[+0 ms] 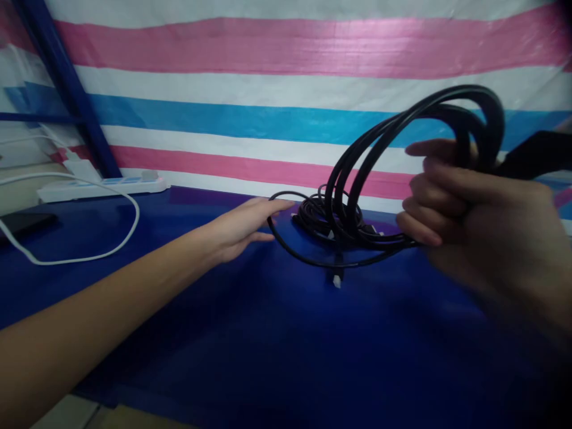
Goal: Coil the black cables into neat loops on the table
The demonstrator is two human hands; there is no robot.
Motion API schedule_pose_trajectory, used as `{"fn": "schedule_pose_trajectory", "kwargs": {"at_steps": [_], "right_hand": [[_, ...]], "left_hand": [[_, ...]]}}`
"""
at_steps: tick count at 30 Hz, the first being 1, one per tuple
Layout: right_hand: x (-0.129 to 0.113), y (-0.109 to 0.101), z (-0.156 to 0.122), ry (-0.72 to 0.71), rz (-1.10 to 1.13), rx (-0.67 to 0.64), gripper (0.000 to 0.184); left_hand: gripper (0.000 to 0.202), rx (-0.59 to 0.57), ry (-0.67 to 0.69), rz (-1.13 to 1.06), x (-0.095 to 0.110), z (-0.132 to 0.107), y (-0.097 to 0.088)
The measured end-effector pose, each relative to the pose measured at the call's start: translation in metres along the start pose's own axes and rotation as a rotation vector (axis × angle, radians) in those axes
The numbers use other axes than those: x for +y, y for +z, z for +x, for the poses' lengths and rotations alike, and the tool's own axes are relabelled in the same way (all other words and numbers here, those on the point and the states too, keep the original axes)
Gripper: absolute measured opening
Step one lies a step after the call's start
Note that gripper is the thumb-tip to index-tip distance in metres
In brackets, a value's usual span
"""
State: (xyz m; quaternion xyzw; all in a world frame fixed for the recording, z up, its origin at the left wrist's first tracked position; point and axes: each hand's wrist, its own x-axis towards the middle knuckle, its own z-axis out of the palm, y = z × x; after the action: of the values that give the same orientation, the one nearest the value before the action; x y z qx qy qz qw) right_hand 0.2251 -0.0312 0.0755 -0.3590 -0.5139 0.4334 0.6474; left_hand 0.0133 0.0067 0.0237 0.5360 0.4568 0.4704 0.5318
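Note:
A black cable (353, 179) hangs in loose loops from my right hand (473, 220), whose fingers are wrapped round it above the blue tabletop. A dark connector (543, 155) sticks out to the right behind that hand. My left hand (250, 223) reaches over the table with its fingers stretched out, close to one wide loop of the cable; whether it touches the loop I cannot tell. Behind the loops lies another coiled black cable (308, 217). Below them shows a plug with a white tip (337, 280).
A white power strip (107, 189) with a charger (83, 167) in it lies at the back left. A white cable (134, 220) curves across the table near a dark flat object (29, 223). Striped sheeting (245, 119) hangs behind, beside a blue metal post (67, 83).

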Motion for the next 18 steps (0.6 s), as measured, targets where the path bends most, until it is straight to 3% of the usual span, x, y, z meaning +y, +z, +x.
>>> {"fn": "schedule_pose_trajectory", "kwargs": {"at_steps": [2,3,6,9,12,16,18], "right_hand": [[0.001,0.0,0.001,-0.024,0.038,0.031,0.014],[0.003,-0.001,0.002,-0.025,0.063,0.056,0.014],[0.01,-0.002,0.005,0.014,0.129,0.107,0.017],[0.018,0.002,0.004,0.035,0.123,0.094,0.015],[0.026,0.01,-0.002,0.086,0.075,-0.016,0.011],[0.037,0.013,-0.005,0.193,0.029,-0.141,0.011],[0.043,0.01,-0.003,0.221,0.001,-0.203,0.011]], "left_hand": [[0.042,-0.282,-0.077,-0.125,0.003,-0.009,0.009],[0.04,-0.4,-0.047,-0.156,0.005,-0.015,0.017],[0.028,-0.572,0.195,-0.112,0.01,-0.035,0.041],[0.024,-0.506,0.251,-0.111,0.009,-0.044,0.052],[0.012,-0.378,0.247,-0.059,0.006,-0.039,0.048],[0.039,-0.279,0.288,-0.008,0.009,-0.031,0.034],[0.045,-0.304,0.252,-0.094,0.014,-0.031,0.031]]}}
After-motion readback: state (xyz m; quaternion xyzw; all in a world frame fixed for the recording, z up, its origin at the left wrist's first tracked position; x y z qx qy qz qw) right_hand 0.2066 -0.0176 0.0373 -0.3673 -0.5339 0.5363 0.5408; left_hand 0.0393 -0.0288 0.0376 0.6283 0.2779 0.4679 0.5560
